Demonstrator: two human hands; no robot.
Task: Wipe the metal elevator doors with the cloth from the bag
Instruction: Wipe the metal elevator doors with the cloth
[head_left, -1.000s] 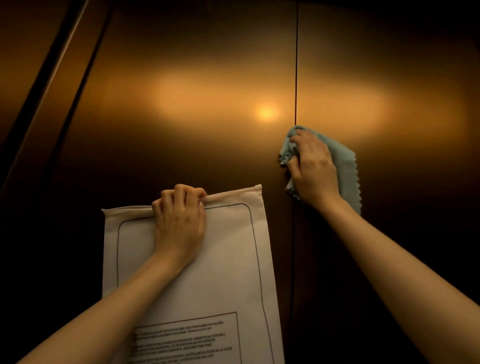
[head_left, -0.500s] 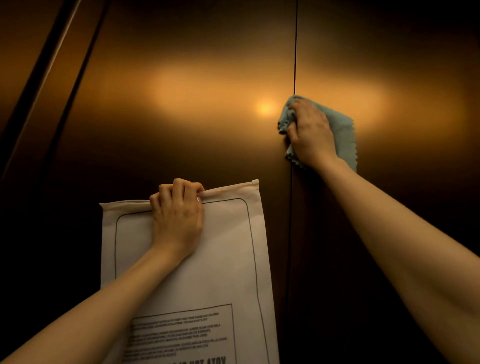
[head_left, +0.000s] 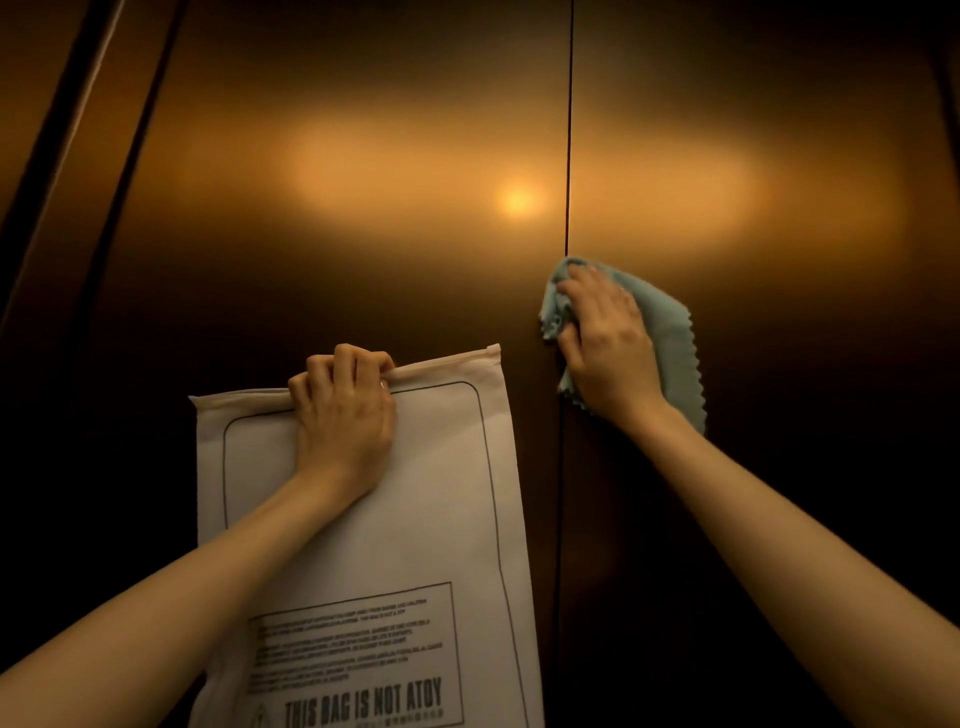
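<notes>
The brushed metal elevator doors fill the view, a left panel (head_left: 363, 171) and a right panel (head_left: 769, 176) meeting at a thin dark seam (head_left: 570, 119). My right hand (head_left: 608, 345) holds a light blue cloth (head_left: 672, 338) with zigzag edges against the doors at the seam. The cloth is bunched under my fingers and thumb. My left hand (head_left: 345, 415) grips the top edge of a white printed bag (head_left: 426, 525), which hangs flat in front of the left panel.
A dark vertical door frame (head_left: 78, 171) runs along the left side. A warm lamp reflection (head_left: 517, 200) glows on the metal just left of the seam. The lower parts of both panels are in deep shadow.
My right hand slid the cloth up along the seam, then back down to a little below where it began. My left hand and the bag have hardly moved.
</notes>
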